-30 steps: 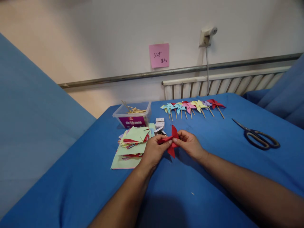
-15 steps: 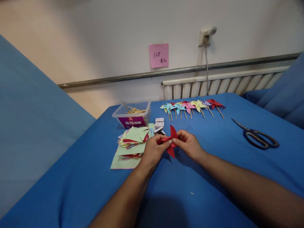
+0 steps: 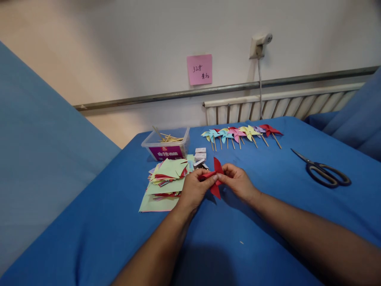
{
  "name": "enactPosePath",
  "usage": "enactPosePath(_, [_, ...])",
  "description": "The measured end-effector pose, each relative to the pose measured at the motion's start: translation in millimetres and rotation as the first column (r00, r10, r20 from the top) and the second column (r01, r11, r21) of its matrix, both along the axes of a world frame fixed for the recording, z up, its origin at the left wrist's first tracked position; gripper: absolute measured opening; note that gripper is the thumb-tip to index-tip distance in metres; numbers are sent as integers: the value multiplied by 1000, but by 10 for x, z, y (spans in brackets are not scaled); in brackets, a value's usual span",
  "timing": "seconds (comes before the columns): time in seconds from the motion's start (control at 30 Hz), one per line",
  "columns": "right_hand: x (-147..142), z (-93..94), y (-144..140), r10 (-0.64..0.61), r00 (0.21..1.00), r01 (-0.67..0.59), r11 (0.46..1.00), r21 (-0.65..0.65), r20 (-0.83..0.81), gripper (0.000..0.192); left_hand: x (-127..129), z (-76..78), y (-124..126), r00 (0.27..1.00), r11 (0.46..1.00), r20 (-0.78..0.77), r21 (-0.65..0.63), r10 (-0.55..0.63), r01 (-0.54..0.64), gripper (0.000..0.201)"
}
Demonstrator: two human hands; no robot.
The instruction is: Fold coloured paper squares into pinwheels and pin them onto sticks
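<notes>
Between my two hands is a red paper pinwheel [image 3: 216, 191], its folded blades sticking out above and below my fingers. My left hand [image 3: 195, 188] is closed on its left side, thumb near the centre. From the right, my right hand [image 3: 239, 182] pinches it, its thumb pressed close to the other thumb at the middle. The pinwheel's centre is covered by my thumbs, and no stick shows on it. Just left of my left hand lies a stack of cut coloured paper [image 3: 169, 171] on larger green sheets [image 3: 154, 203].
A clear plastic box [image 3: 166, 145] of wooden sticks stands behind the paper, with small white boxes [image 3: 200, 153] beside it. Several finished pinwheels [image 3: 238, 134] lie in a row at the back. Black-handled scissors [image 3: 324, 171] rest on the blue cloth [image 3: 268, 246] at right.
Almost nothing differs. Both hands keep their grip on the red pinwheel, and the whole view has shifted very slightly.
</notes>
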State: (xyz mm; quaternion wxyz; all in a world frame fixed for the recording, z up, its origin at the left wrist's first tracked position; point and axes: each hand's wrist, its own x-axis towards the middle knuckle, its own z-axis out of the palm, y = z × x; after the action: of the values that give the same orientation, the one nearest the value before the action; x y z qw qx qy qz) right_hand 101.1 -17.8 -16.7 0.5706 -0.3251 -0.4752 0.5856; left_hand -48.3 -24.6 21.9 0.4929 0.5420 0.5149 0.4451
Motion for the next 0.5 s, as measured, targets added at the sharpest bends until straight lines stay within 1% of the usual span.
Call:
enactPosePath(0.2, [2, 30, -23, -2, 1000, 2, 999, -32, -10, 31, -11, -3, 1, 1000, 1000, 1, 12, -23, 23, 26])
enactPosePath(0.37, [4, 25, -22, -45, 999, 45, 999, -12, 25, 29, -11, -4, 6, 1000, 1000, 24, -2, -20, 20, 26])
enactPosePath(0.5, [13, 20, -17, -34, 999, 34, 999, -28, 15, 28, -7, -6, 10, 999, 1000, 45, -20, -3, 4, 26])
